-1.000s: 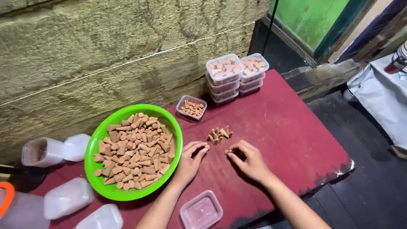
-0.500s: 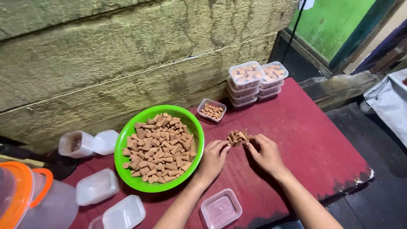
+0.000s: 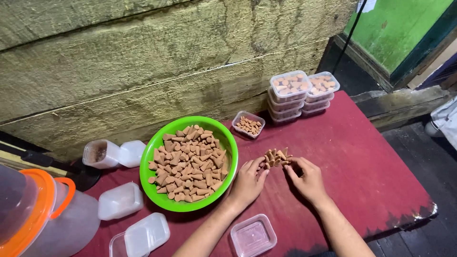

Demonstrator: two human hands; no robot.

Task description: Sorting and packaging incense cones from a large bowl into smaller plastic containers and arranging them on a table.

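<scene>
Nearest to me, at six o'clock, an empty clear plastic box with a pinkish bottom [image 3: 253, 235] lies on the dark red cloth-covered surface [image 3: 362, 162], between my two forearms. Just beyond it my left hand [image 3: 247, 182] rests palm down, its fingers [image 3: 257, 164] loosely spread and reaching up to the near edge of a small cluster of tan clay-coloured cones [image 3: 276, 157]. My right hand [image 3: 308, 177] lies at the cluster's other side, its fingers [image 3: 291, 163] curled in and touching the cones from about four o'clock. So the cluster sits between my two sets of fingertips, near the middle of the surface; neither hand has lifted a cone clear of it.

At nine o'clock of my left hand stands a round bright green plastic bowl [image 3: 157, 143], heaped with the same tan cones. Towards seven and eight o'clock lie several empty milky plastic boxes and lids [image 3: 140, 233], and at the far left edge a large clear jug with an orange rim [image 3: 43, 209].

Farther off, at twelve o'clock of the cluster, a small open clear box partly filled with cones [image 3: 248, 125] sits just beside the bowl. At one o'clock stand two stacks of lidded clear boxes filled with cones [image 3: 303, 93], against the rough yellowish wall [image 3: 143, 62].
</scene>
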